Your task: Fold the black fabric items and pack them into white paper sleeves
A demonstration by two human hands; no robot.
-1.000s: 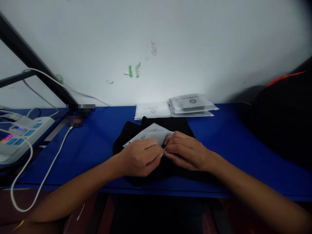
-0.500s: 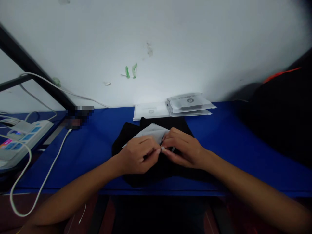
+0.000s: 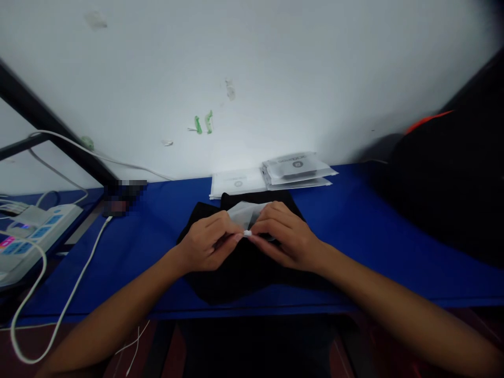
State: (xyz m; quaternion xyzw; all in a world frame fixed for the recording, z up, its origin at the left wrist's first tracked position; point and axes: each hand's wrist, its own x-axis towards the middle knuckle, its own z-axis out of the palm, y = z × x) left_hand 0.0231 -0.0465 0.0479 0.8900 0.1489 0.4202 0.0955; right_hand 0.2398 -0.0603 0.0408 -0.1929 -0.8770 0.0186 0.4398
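Observation:
A frosted, see-through zip bag (image 3: pixel 243 214) is between my two hands, above a black folded cloth (image 3: pixel 236 286). My left hand (image 3: pixel 208 242) is closed, with thumb and index finger pinching the bag's near edge. Close beside it, my right hand (image 3: pixel 289 236) pinches the same edge at a small white zip slider (image 3: pixel 247 233). The fingertips almost meet at the slider. My fingers hide much of the bag's edge, and whatever lies inside the bag cannot be made out.
More frosted zip bags with printed logos, a flat one (image 3: pixel 236 184) and a stack (image 3: pixel 297 167), lie by the wall on the blue table (image 3: pixel 394 252). A white power strip (image 3: pixel 43 236) and cable stand left. A large black object (image 3: pixel 452 189) fills the right.
The view has shifted slightly. Both hands keep pinching the bag's edge, and the white slider now shows more plainly between the fingertips. The bag's upper part looks more bunched behind the fingers.

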